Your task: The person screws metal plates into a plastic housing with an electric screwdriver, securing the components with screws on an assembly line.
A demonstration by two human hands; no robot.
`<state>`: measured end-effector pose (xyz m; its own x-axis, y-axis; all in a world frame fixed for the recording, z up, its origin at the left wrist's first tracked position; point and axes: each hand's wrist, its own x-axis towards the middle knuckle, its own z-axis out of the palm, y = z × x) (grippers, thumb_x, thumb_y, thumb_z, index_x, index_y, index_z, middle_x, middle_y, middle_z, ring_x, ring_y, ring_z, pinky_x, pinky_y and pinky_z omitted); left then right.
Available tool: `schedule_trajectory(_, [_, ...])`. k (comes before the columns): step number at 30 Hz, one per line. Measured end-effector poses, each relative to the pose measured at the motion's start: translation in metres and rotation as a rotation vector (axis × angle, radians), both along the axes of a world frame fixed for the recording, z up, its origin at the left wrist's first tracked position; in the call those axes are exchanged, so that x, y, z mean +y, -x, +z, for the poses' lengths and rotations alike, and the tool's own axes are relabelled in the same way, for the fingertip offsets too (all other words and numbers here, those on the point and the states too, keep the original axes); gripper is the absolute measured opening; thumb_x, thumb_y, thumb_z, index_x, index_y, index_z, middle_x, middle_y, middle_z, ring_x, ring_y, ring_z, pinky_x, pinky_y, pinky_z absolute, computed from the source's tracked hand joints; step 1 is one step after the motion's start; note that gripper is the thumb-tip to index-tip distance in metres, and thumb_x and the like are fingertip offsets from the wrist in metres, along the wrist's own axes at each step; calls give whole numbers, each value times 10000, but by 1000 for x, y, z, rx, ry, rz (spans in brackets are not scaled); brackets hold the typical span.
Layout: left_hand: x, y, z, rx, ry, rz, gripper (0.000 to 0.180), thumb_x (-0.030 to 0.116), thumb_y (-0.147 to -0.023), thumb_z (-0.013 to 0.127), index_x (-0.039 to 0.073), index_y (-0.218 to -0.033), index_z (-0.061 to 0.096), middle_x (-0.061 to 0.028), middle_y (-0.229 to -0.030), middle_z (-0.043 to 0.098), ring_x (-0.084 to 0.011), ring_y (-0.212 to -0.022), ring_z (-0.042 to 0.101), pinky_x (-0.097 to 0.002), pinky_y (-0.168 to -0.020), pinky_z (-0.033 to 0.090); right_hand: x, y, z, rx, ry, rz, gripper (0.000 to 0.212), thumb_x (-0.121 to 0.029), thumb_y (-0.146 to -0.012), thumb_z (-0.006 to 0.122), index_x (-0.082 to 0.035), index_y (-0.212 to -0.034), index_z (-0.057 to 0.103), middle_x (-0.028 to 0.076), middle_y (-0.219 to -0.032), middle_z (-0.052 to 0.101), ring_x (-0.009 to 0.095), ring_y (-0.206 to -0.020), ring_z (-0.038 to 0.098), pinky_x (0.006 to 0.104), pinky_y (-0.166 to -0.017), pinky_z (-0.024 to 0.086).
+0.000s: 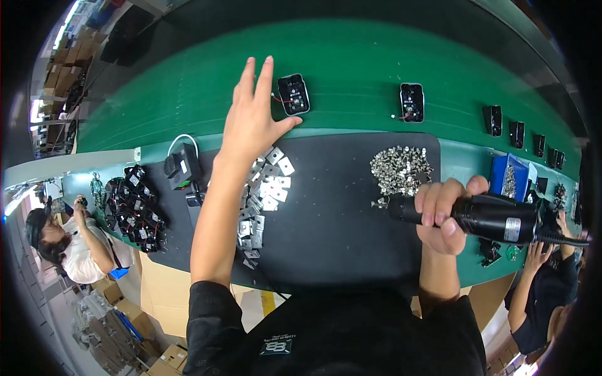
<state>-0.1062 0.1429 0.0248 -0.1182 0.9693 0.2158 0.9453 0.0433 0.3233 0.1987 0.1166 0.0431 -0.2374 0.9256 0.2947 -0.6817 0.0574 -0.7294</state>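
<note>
My left hand (251, 122) reaches over the green belt (351, 66), fingers spread and thumb out, with nothing in it. Right beside it lies a small black housing (293, 94) with a red wire; whether the thumb touches its lower edge is hard to tell. My right hand (442, 210) is wrapped around a black electric screwdriver (501, 218), held level with its tip toward the left and its cable running off to the right. Just beyond the tip, a heap of small silver screws (401, 169) rests on the black mat (332, 213). Square metal plates (271, 185) lie beside my left forearm.
Farther right on the belt sit another wired housing (412, 102) and several black ones (494, 120). A blue bin (509, 177) of screws stands at the right. Black wired parts (133, 210) and a black power box (182, 166) are at left. Co-workers sit on both sides.
</note>
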Motion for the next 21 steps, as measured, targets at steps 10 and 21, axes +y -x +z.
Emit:
schedule_trajectory(10, [-53, -29, 26, -186, -9, -166, 813, 227, -619, 798, -11, -1311, 443, -194, -1188, 561, -364, -1059, 534, -420, -953, 424, -6, -5, 4, 43, 39, 12, 515, -111, -773, 717, -190, -1139, 364, -26, -670, 493, 127, -541, 499, 302, -568, 427])
schedule_trajectory(21, [-124, -80, 27, -299, 215, -147, 812, 227, -664, 796, 67, -1365, 419, -145, -1342, 451, -334, -1184, 481, -431, -968, 403, -22, -7, 0, 57, 5, 169, 470, -65, -758, 712, -157, -1125, 432, -9, -657, 541, 121, -526, 550, 255, -543, 464])
